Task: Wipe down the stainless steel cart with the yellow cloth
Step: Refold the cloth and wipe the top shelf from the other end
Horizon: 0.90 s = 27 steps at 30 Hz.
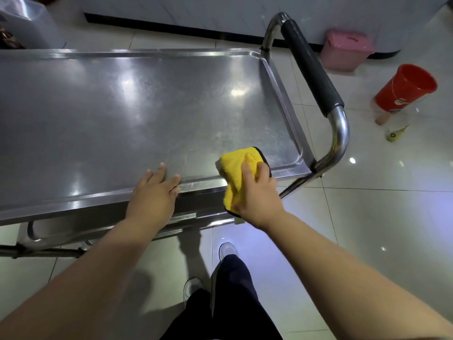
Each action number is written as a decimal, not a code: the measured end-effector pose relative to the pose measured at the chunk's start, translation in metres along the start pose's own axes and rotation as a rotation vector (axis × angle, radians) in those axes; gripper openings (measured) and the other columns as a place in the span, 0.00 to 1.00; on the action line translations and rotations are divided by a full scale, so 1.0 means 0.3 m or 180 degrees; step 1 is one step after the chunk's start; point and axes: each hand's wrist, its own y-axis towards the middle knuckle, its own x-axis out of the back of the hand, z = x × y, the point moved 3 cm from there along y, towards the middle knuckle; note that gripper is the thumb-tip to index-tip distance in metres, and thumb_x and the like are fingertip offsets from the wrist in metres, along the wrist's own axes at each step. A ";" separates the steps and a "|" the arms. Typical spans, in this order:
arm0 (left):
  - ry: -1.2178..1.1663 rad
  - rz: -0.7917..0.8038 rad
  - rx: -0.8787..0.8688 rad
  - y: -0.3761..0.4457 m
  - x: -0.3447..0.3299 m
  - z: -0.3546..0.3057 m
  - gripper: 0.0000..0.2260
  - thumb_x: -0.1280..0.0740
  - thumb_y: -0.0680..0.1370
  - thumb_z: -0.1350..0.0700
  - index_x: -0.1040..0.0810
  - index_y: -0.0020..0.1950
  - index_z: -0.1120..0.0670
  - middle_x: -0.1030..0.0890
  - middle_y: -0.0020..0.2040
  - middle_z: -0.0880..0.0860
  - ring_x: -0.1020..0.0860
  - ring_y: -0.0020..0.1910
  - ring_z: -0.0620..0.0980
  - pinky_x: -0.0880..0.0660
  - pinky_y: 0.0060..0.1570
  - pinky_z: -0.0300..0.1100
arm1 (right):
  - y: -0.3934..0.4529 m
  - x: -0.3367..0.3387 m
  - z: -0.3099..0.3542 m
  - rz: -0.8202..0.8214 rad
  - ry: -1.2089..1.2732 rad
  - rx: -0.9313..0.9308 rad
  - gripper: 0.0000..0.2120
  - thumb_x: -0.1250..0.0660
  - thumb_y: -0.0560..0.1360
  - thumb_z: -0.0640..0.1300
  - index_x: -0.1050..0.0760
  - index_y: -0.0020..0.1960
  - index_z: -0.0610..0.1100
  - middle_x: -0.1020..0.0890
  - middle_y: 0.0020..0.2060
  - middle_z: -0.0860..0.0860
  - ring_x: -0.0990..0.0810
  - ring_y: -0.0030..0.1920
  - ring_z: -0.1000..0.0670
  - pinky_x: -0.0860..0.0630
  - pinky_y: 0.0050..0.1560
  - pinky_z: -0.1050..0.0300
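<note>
The stainless steel cart [137, 104] has a flat, shiny top tray with a raised rim and rounded corners, streaked with light reflections. A curved tubular handle with a dark grip sleeve rises at its right end. The yellow cloth [236, 173], folded, plush and black-edged, drapes over the near rim close to the tray's right corner.

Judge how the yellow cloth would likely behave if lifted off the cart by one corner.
The yellow cloth would probably hang limp: it already folds and drapes over the cart's front rim under the right hand. Its plush pile suggests it is light and grips fingers rather than slipping. Nothing suggests fragility.
</note>
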 end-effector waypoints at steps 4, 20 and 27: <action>-0.0009 -0.0026 -0.0056 0.004 -0.011 0.012 0.19 0.49 0.82 0.47 0.37 0.73 0.44 0.49 0.78 0.48 0.51 0.76 0.54 0.45 0.72 0.54 | 0.027 0.000 -0.054 -0.0253 -0.0205 0.0021 0.35 0.28 0.71 0.44 0.43 0.71 0.43 0.53 0.74 0.43 0.29 0.58 0.35 0.27 0.53 0.45; 0.0066 -0.0174 -0.0228 0.003 -0.037 0.022 0.19 0.50 0.83 0.49 0.38 0.74 0.46 0.49 0.78 0.51 0.51 0.76 0.58 0.47 0.73 0.55 | 0.078 -0.012 -0.135 -0.0558 -0.0542 -0.0523 0.23 0.30 0.73 0.43 0.39 0.60 0.39 0.37 0.64 0.44 0.24 0.46 0.37 0.35 0.36 0.50; 0.0069 -0.0262 -0.0183 -0.010 -0.031 0.002 0.20 0.49 0.82 0.48 0.37 0.74 0.47 0.48 0.77 0.52 0.49 0.75 0.58 0.50 0.73 0.53 | 0.054 0.015 -0.122 -0.0403 -0.0415 0.0033 0.45 0.29 0.72 0.50 0.58 0.74 0.61 0.42 0.64 0.45 0.24 0.45 0.40 0.26 0.37 0.52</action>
